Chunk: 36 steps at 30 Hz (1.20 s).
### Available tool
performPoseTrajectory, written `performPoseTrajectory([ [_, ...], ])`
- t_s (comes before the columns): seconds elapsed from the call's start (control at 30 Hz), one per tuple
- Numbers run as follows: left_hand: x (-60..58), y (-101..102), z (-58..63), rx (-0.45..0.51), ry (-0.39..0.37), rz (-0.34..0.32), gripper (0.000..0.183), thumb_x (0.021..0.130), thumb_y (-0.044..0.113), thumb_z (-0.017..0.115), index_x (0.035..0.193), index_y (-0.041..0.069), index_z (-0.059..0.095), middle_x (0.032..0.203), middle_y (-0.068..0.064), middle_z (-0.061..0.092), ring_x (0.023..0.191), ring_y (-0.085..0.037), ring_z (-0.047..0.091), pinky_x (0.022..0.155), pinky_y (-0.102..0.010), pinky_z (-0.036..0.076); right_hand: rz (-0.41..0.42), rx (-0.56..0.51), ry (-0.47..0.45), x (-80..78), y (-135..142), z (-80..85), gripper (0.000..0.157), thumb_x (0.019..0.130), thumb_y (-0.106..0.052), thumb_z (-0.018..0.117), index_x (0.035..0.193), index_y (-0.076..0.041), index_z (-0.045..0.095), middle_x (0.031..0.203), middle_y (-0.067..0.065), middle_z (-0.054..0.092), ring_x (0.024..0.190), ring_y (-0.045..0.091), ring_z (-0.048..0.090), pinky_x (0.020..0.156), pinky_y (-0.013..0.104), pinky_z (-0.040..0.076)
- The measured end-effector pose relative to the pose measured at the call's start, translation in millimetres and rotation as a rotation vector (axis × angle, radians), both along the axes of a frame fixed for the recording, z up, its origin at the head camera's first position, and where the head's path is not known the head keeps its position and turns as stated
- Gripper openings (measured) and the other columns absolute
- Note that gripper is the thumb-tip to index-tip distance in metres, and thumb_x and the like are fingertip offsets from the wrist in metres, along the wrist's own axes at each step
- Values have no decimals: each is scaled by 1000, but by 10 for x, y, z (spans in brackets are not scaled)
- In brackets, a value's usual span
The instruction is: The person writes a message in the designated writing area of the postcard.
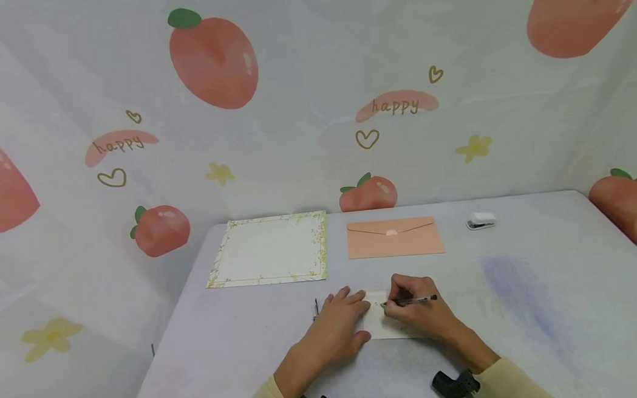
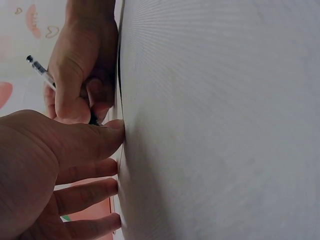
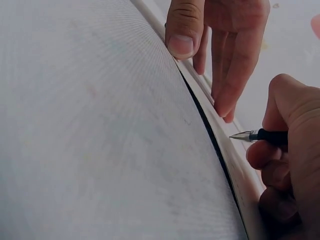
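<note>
Small card lies on the tabletop, a few faint marks near its upper left. Left hand: fingers extended, resting at the card's left edge. Right hand pinches a pen over the card, tip at or just above the surface. I judge the writing barely begun: most visible card is blank; the right hand hides some. Beyond the card, I see an envelope, flap down; whether sealed, I can't tell.

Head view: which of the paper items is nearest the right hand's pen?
The small pale card, partly covered by the right hand, under the pen it holds; the leaf-bordered sheet and the orange envelope lie farther back, untouched.
</note>
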<state>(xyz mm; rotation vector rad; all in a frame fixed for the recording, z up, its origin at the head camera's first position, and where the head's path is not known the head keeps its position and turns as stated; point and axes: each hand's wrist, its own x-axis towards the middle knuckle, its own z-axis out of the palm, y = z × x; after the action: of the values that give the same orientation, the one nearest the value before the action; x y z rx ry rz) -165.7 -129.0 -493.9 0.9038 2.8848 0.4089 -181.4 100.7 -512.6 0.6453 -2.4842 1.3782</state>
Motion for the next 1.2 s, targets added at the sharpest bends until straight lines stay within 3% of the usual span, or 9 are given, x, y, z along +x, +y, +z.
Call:
performPoseTrajectory([
  [0.13,-51,-23,-164,0,22,-6,53,96,34,85,142,14,71,158,-7,64,151,-40,54,115,-68,51,-10,-1,3,5,-3,1,33,79,1,78,77,-27,60,70,-20,55,65,0,51,60,21,43],
  [0.57,65,21,176,11,-15,-2,52,95,26,86,142,10,71,156,-11,65,149,-42,56,116,-67,50,-29,-58,9,1,13,-9,34,77,5,74,74,-25,59,68,-18,56,64,2,50,59,21,41],
  [0.63,20,-1,40,30,1,-8,52,94,27,87,142,13,72,155,-10,66,149,-42,56,115,-69,51,-52,-80,13,3,25,-7,34,78,6,74,74,-24,60,68,-17,58,64,2,51,59,21,42],
  [0.73,40,23,115,0,-22,6,52,94,27,87,142,14,73,157,-10,65,150,-42,55,116,-68,50,-76,-93,8,16,46,3,34,79,6,74,75,-25,62,69,-15,59,64,3,52,59,22,43],
  [0.83,23,8,53,-12,4,-7,50,95,30,86,141,16,74,156,-8,65,149,-40,56,115,-67,52,-67,-80,-10,26,66,8,34,80,5,76,76,-26,63,69,-15,59,64,3,52,60,22,43],
  [0.87,43,19,118,-15,-7,-6,50,95,29,86,141,15,74,157,-9,65,150,-41,56,115,-67,51,-59,-76,-16,27,71,7,34,80,5,76,77,-26,63,69,-16,59,64,3,52,60,22,43],
  [0.97,-24,-18,-80,14,25,-22,51,95,31,86,142,17,73,157,-8,65,149,-42,56,113,-69,52,-48,-69,-19,28,78,-1,34,81,4,78,78,-27,63,70,-16,59,64,3,52,59,23,44],
  [1.13,-68,-35,-195,39,21,-20,53,94,33,86,143,18,73,158,-8,64,150,-43,55,113,-72,50,-38,-53,-10,27,77,-16,35,81,2,80,78,-28,62,69,-18,59,63,1,51,59,23,43],
  [1.2,-55,-25,-145,38,0,-16,53,95,32,86,144,16,72,159,-9,63,151,-44,54,115,-72,48,-39,-49,-7,22,74,-20,35,81,2,80,78,-28,62,69,-18,58,63,1,50,58,22,43],
])
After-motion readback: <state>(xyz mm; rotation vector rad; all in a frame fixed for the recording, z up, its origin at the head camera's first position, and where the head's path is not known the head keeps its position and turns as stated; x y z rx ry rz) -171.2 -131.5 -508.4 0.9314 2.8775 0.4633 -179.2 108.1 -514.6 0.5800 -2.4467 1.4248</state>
